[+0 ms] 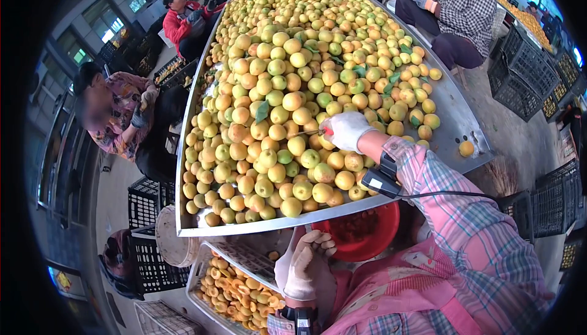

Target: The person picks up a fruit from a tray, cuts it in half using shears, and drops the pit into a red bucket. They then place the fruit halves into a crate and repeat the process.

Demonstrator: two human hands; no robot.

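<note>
My right hand, in a white glove, is closed round the red handle of a small knife. Its thin blade points left over the heap of yellow-green fruit, which resemble apricots or plums. Below the table's near edge is my left hand, also gloved in white, with loosely bent fingers and nothing visible in them. Right beside it sits a red basin with dark bits at the bottom. To its left a pale crate holds cut orange fruit halves.
The metal table has a raised rim. A lone fruit lies near its right corner. Black crates stand left, with more crates at right. A white bucket touches the near-left corner. Several people sit along both sides.
</note>
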